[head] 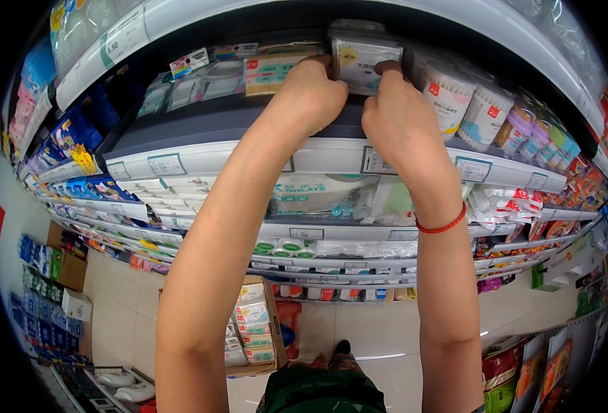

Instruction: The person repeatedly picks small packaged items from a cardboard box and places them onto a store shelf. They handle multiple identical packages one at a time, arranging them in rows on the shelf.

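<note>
A clear-wrapped white packet [368, 61], printed with writing, stands upright on the dark upper shelf [201, 124], slightly blurred. My left hand [311, 95] is at its left edge with fingers curled, partly covering a yellow-and-green packet of toothpicks [265, 77]. On the other side my right hand [402, 116] grips the lower right of the white packet, fingertips at its front. Behind it, the top of another packet [358, 25] shows. Tubs of cotton swabs [446, 98] stand to the right of my right hand.
Small bagged goods [224, 77] lie left of the toothpicks. A white price rail [324, 155] runs along the shelf front, and another shelf edge [144, 31] overhangs above. Below, an open cardboard box [275, 330] of packets stands beside a red plastic stool [289, 328].
</note>
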`<move>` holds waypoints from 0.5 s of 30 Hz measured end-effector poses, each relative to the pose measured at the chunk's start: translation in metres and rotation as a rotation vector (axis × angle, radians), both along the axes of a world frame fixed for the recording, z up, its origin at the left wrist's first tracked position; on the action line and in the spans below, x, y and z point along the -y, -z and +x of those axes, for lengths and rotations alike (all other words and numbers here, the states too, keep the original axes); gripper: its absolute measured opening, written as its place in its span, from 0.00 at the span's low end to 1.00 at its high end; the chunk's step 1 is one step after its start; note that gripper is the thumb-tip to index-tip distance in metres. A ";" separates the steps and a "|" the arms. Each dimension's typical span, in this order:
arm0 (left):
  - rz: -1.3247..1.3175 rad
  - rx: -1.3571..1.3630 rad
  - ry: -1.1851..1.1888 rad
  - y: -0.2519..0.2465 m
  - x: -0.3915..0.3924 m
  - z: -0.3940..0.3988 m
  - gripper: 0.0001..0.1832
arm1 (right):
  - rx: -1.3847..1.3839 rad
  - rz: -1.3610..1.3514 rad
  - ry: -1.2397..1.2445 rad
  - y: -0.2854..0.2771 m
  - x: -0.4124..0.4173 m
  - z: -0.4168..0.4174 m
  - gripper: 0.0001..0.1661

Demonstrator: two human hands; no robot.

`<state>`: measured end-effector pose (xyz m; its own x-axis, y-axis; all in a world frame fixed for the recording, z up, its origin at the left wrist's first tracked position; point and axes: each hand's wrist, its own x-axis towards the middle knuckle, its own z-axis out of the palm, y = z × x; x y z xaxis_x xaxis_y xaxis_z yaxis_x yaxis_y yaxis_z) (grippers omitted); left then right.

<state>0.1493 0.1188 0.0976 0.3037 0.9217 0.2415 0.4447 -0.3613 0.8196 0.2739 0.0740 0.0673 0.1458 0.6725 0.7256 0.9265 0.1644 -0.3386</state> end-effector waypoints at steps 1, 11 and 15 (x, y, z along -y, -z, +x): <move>0.013 0.025 0.000 0.004 -0.006 -0.001 0.23 | 0.011 0.014 0.007 0.001 -0.001 -0.002 0.15; 0.192 -0.046 0.013 0.009 -0.012 0.000 0.23 | -0.019 -0.040 0.040 0.000 -0.004 -0.004 0.18; 0.227 -0.123 -0.017 0.003 -0.003 -0.003 0.24 | -0.042 -0.025 0.006 -0.004 0.000 -0.004 0.17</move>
